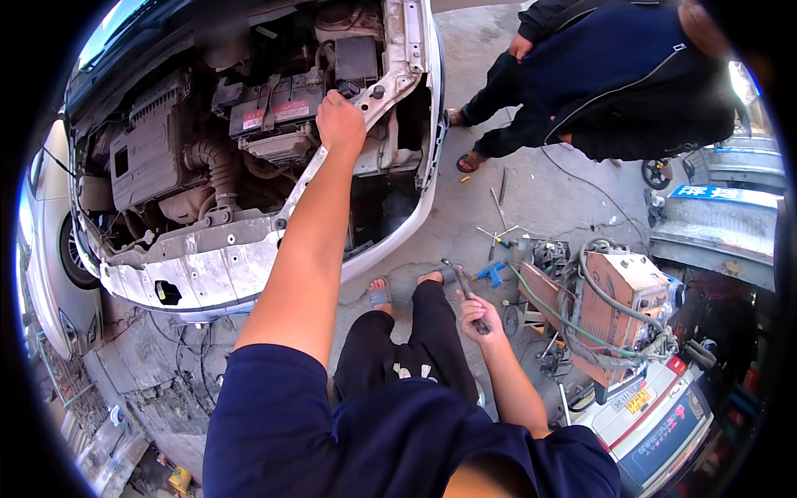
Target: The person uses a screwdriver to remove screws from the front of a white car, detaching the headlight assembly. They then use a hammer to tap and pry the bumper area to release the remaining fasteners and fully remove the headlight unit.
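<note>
My left hand (pixel 340 123) reaches into the open engine bay of a white car (pixel 207 267). Its fingers are curled in beside the battery (pixel 286 104) and a black box (pixel 356 60); whatever they grip is hidden. Low at my right side, my right hand (pixel 479 319) is closed around a dark metal hand tool (pixel 462 284) with a long handle. The tool's head points away from me; its exact kind is unclear. A ribbed air hose (pixel 221 173) and a large grey engine cover (pixel 149 149) lie left of the battery.
A person (pixel 606 79) in dark clothes stands ahead on the right. Several tools, among them a blue one (pixel 493 273), lie on the floor. Right of me a boxy machine (pixel 623 290) with hoses stands by a white car panel (pixel 652 423). Another car (pixel 62 249) stands far left.
</note>
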Available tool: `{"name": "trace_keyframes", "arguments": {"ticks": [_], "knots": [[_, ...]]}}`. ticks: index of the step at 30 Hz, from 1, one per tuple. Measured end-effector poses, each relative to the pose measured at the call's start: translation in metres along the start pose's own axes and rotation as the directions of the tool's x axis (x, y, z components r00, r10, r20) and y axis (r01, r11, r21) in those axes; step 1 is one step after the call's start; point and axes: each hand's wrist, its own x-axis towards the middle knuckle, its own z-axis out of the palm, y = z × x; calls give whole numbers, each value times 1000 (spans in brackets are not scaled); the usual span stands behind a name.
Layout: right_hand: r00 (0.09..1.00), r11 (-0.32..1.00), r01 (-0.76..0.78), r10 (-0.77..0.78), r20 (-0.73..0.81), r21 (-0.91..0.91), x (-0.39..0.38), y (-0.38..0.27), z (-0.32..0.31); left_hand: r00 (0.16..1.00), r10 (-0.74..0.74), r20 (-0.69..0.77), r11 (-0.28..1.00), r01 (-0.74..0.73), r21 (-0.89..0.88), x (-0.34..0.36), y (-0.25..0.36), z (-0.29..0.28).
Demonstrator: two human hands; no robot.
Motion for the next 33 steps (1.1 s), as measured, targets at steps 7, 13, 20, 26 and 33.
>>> {"name": "trace_keyframes", "arguments": {"ticks": [7,13,20,26,33], "knots": [[797,836,534,-549,-254,-131,-46,-29,-59,998,-25,59,1000,25,0,0,2,-1],[755,758,645,-612,-236,96,-81,-69,-121,997,-32,70,999,31,10,2,3,1],[563,609,793,-751,-345,-30,-103,-77,-180,996,-36,86,999,35,18,2,2,2],[451,516,853,-803,-390,-74,-113,-89,-194,996,-40,84,999,38,24,2,4,-1],[497,578,813,-755,-428,-75,-118,-95,-186,997,-41,70,998,38,46,1,5,-2]]}}
